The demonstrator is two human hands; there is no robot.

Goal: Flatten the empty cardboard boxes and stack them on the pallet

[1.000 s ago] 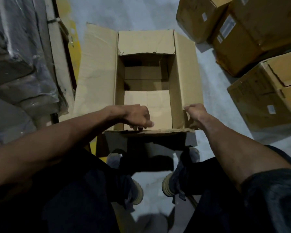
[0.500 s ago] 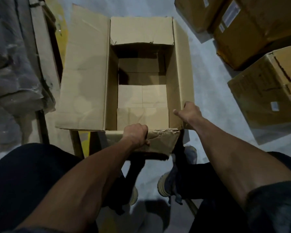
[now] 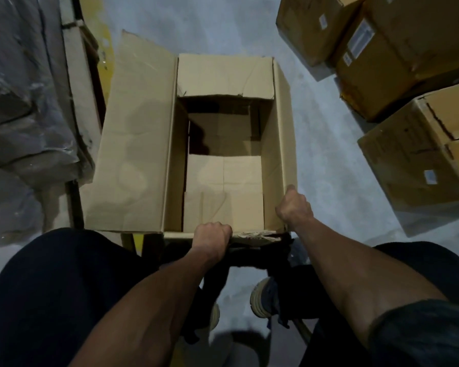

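Both hands on the open box, ready to break it down.

My left hand (image 3: 212,238) curls over the torn near flap (image 3: 255,235); my right hand (image 3: 294,207) grips the right wall's top edge. The box (image 3: 223,176) stands open on the floor (image 3: 326,144) before my feet, looking empty, light and bendy, its torn edge weak, so the corners seem safer holds. 3 full boxes (image 3: 414,160) crowd the right, wrapped goods (image 3: 24,102) the left.

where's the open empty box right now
The open box stands mid-frame on the floor before the person's feet, left hand gripping its near edge, right hand its right wall.
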